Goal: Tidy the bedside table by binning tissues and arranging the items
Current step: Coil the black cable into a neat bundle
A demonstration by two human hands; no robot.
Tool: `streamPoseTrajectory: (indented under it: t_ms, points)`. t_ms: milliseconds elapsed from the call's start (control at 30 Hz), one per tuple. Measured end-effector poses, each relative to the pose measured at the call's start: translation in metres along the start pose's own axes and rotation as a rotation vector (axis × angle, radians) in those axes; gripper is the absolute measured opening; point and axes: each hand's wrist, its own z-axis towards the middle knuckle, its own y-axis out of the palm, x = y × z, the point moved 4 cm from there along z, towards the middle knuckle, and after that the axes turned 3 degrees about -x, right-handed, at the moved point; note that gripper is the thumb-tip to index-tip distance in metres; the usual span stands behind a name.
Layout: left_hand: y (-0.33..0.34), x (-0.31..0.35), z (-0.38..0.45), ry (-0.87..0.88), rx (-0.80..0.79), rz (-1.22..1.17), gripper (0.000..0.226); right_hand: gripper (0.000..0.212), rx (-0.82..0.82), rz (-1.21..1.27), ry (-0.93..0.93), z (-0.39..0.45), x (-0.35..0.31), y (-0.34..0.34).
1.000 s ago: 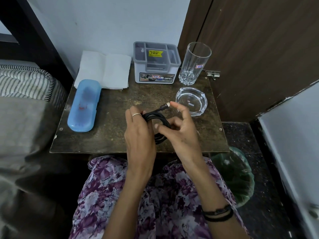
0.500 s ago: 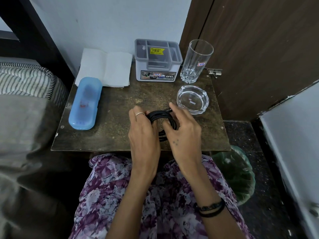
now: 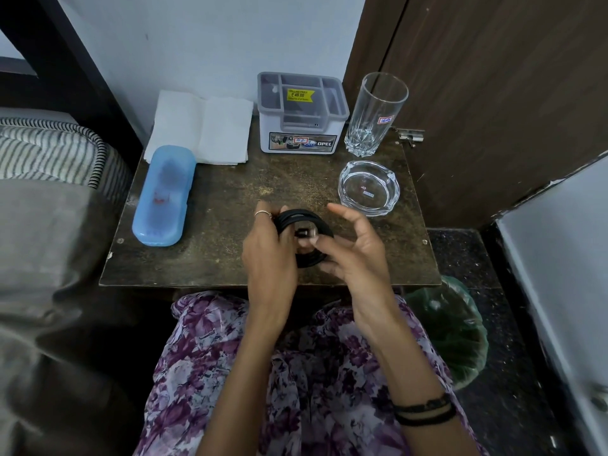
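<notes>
Slack is the main risk: the coiled black cable [image 3: 304, 236], held just above the front of the surface [image 3: 230, 192], could spring loose if the plug end is not tucked, since the right hand [image 3: 353, 248] has its fingers spread, only thumb and lower fingers touching the loops. A swinging end could knock the glass ashtray [image 3: 369, 187] nearby. The left hand [image 3: 268, 246] grips the coil's left side. The cable is thin, glossy, wound in several tight loops, its connector lying inside the ring.
</notes>
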Motion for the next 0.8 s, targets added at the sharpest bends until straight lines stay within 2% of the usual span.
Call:
streamPoseTrajectory:
  t_ms: [100, 167, 233, 400, 500, 600, 700, 800]
  points:
    - [0.011, -0.007, 0.0, -0.305, -0.174, -0.412, 0.01, 0.046, -0.056, 0.145, 0.013, 0.002, 0.003, -0.007]
    - [0.014, -0.009, -0.001, -0.385, -0.218, -0.473, 0.009, 0.047, -0.062, 0.075, -0.043, 0.003, 0.003, -0.01]
    - [0.014, -0.01, -0.001, -0.389, -0.225, -0.455, 0.007, 0.045, -0.068, -0.104, -0.156, 0.003, 0.001, -0.012]
    - [0.013, -0.016, 0.0, -0.368, -0.228, -0.329, 0.005, 0.023, -0.063, -0.505, -0.389, 0.005, 0.0, -0.013]
    - [0.016, -0.017, 0.0, -0.432, -0.301, -0.35, 0.011, 0.012, -0.032, -0.561, -0.459, 0.008, 0.0, -0.016]
    - [0.018, -0.009, 0.0, -0.554, -0.498, -0.592, 0.01, 0.015, 0.001, -0.646, -0.53, 0.008, -0.002, -0.019]
    - [0.016, 0.0, -0.001, -0.522, -0.618, -0.824, 0.016, 0.02, 0.057, -0.646, -0.502, 0.008, 0.0, -0.022]
    - [0.016, -0.002, 0.0, -0.507, -0.628, -0.746, 0.027, 0.026, 0.088, -0.693, -0.507, 0.005, 0.002, -0.021]
